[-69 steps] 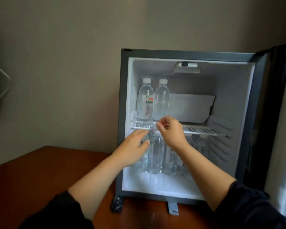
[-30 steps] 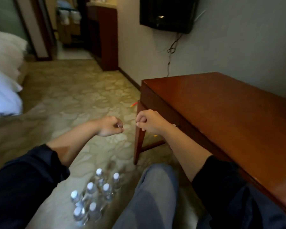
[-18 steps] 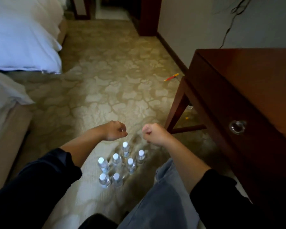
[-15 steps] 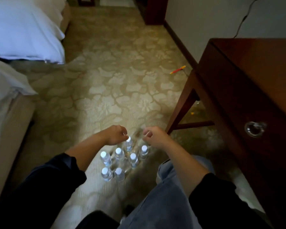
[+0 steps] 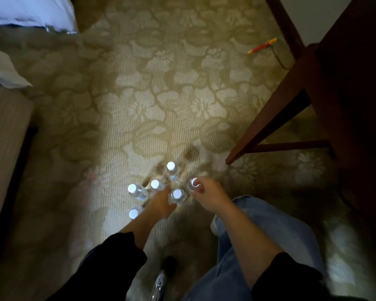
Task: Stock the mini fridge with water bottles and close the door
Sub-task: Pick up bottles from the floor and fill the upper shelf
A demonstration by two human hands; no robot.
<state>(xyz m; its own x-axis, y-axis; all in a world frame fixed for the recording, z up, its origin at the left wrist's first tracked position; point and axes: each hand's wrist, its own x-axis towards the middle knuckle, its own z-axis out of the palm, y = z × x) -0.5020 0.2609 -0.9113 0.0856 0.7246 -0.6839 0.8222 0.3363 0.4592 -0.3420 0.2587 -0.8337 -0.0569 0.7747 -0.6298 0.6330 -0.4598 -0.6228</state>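
Head view: water bottles stand clustered on the carpet. I see the right hand curled round the 3 o'clock bottle. The left hand reaches in at 6 o'clock, and I cannot tell its grip. Risk: a careless lift may topple close neighbours, since they stand crowded on carpet.

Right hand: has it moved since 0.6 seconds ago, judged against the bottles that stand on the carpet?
Yes. The right hand has come down to the rightmost bottle on the carpet; its fingers now curl round the bottle's top.
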